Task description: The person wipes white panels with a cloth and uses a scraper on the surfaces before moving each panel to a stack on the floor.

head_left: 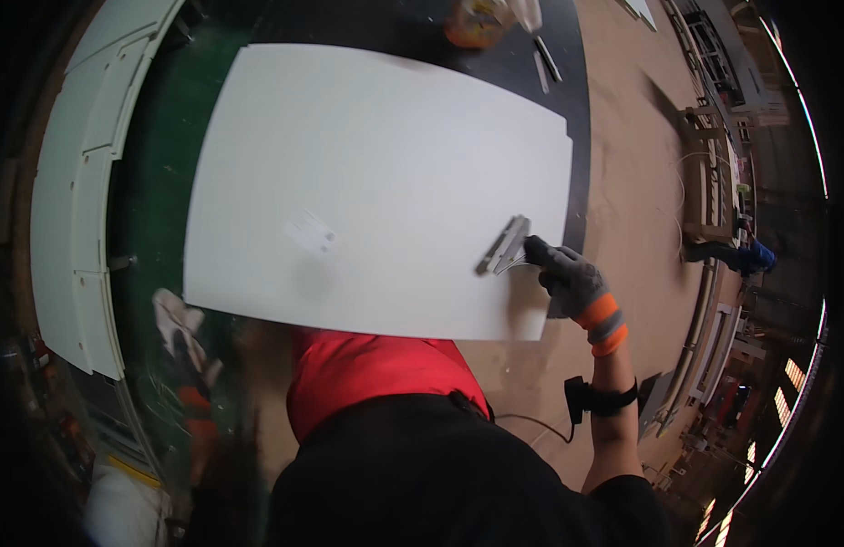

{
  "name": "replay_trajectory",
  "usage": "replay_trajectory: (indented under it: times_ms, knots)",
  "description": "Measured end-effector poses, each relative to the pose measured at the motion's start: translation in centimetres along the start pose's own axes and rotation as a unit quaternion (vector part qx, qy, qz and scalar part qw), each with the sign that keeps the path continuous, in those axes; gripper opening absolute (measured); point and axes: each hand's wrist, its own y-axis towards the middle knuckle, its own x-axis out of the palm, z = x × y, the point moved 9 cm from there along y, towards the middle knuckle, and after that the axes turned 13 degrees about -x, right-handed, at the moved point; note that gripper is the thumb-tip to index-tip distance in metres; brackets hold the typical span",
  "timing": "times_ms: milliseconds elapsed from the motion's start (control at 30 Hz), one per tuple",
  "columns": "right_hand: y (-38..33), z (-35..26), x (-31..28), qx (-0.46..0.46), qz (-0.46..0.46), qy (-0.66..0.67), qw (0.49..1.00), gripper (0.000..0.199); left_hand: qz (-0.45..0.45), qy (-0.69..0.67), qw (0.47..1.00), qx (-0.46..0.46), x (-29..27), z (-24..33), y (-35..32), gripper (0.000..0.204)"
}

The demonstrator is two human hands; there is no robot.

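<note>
A large white panel lies flat in front of me. Over its right part, my right hand in a grey glove with an orange cuff grips the dark handle of a scraper-like tool with a wide, flat metal head. Whether that head touches the panel, I cannot tell. Off the panel's near left corner, my left hand, also gloved and blurred by motion, holds a crumpled whitish rag. A small pale patch with faint marks shows on the panel left of its middle.
Beneath the panel is a dark tabletop. An orange-brown container and a thin long tool stand or lie beyond it. Stacked white panels line the left side. A person in blue is far right.
</note>
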Motion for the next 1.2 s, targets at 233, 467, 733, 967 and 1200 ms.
replay_trajectory:
  times_ms: [233,467,733,967,1200]
  knots:
    - [-8.8,3.3,0.7,-0.120,-0.173,-0.205,0.956,0.049,-0.023,-0.104,0.989,0.104,1.6,0.2,-5.9,0.024]
    - [-6.2,-2.4,3.2,-0.205,-0.115,-0.311,0.921,0.052,-0.092,-0.169,0.975,0.109,0.1,-5.5,-6.1,0.031]
    - [6.2,-14.8,11.9,-0.289,-0.161,-0.370,0.868,0.022,-0.006,-0.135,0.946,0.295,3.1,-2.4,-14.5,0.050]
    - [7.2,-16.8,10.3,-0.346,-0.149,-0.361,0.853,0.032,0.001,-0.060,0.909,0.414,10.3,6.2,-16.9,0.050]
    - [-2.3,-1.2,-7.2,-0.208,0.152,-0.034,0.966,0.050,0.063,0.329,0.550,0.765,31.0,-0.2,-34.6,0.042]
